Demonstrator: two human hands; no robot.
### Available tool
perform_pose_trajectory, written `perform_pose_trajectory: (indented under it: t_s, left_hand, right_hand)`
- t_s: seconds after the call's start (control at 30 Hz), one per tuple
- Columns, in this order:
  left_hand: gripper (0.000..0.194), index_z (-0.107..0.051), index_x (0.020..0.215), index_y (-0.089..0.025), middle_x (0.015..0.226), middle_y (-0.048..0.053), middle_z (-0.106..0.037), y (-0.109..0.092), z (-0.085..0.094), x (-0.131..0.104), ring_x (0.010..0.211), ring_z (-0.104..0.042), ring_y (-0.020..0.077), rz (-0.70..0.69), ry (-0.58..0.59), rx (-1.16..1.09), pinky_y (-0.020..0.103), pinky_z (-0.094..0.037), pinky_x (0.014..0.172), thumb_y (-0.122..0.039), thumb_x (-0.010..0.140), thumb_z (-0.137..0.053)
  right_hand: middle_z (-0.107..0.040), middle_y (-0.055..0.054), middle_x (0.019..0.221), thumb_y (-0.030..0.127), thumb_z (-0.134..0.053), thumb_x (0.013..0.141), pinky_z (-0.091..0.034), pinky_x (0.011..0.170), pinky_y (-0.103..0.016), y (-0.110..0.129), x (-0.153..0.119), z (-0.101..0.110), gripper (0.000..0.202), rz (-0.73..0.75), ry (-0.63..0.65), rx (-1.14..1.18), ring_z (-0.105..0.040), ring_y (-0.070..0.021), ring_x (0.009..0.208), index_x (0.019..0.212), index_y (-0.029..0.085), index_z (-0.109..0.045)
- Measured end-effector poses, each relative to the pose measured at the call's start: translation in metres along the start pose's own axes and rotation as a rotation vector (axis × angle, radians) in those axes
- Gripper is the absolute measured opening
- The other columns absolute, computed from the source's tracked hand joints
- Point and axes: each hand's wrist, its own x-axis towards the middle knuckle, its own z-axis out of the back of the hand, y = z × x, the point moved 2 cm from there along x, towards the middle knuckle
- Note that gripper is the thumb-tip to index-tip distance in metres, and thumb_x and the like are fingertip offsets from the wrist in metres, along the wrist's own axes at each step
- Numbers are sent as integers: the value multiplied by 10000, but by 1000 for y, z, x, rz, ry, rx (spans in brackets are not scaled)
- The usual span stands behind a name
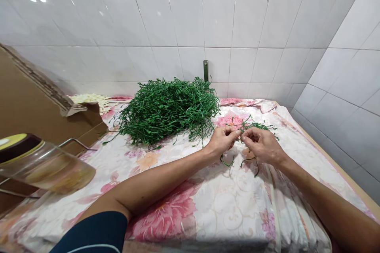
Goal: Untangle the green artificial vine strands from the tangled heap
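Note:
My left hand (224, 140) and my right hand (263, 144) meet fingertip to fingertip above the flowered cloth, both closed in a pinch. Thin green stems (227, 162) curl out below the fingers, and they appear to be what I grip; the exact spot between the fingertips is too small to make out. Just behind my right hand lies a small bunch of green stems (258, 125) with knobby tips. A large tangled heap of similar green stems (172, 110) rests to the left of my hands, apart from them.
Floral cloth (231, 209) covers the table. At left stand a clear jar (59, 168) with a yellow-and-brown lid, a wire rack (74, 141) and a cardboard box (26, 95). Pale small pieces (92, 101) lie behind the box. White tiled walls (190, 19) close off the back and right.

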Motion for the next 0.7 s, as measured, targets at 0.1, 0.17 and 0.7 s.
perform_pose_trajectory:
  t_s: [0.1, 0.17, 0.7]
  left_hand:
    - [390, -562, 668, -166, 489, -60, -438, 1, 0, 1, 418, -355, 65, 18, 3, -22, 222, -253, 428, -512, 760, -718]
    - [381, -560, 669, -168, 495, -59, -442, 1, 0, 2, 417, -364, 66, 13, -6, 1, 220, -255, 424, -506, 770, -703]
    - [267, -634, 771, -140, 694, 16, -660, -2, 4, 2, 419, -487, 55, -55, 18, 211, 187, -347, 413, -395, 852, -629]
  right_hand:
    - [-671, -7, 749, 340, -632, 852, -465, 595, -258, -2, 2, 0, 157, -22, -3, 46, -583, -142, 642, 847, 189, -677]
    - [-675, -11, 758, 350, -631, 852, -465, 597, -258, -2, 2, 1, 171, -21, -8, 45, -583, -142, 647, 851, 186, -678]
    - [-732, -30, 792, 342, -609, 882, -469, 603, -273, 5, 5, 14, 225, 31, 121, -102, -611, -163, 678, 860, 177, -760]
